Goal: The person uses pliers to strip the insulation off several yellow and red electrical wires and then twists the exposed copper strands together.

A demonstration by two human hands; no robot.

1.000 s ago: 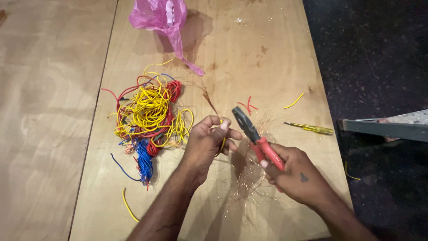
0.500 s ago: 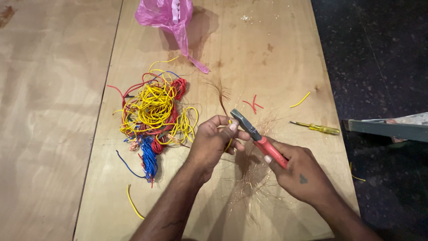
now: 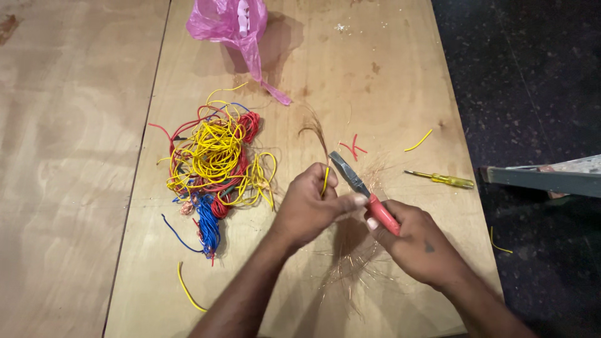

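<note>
We hold a short yellow wire [image 3: 325, 180] pinched in the closed fingers of the left hand [image 3: 308, 206], bare copper strands fanning up from its top. The right hand [image 3: 418, 241] wraps shut on the red-handled pliers [image 3: 363, 190], whose tip rests just beside the wire. Loose copper strands [image 3: 357, 269] and cut insulation scraps [image 3: 352, 146] on the plywood table [image 3: 388, 81] suggest several pieces done. The tangled wire pile [image 3: 216, 163] appears largely unprocessed. Both forearms converge from below, wrists angled inward
</note>
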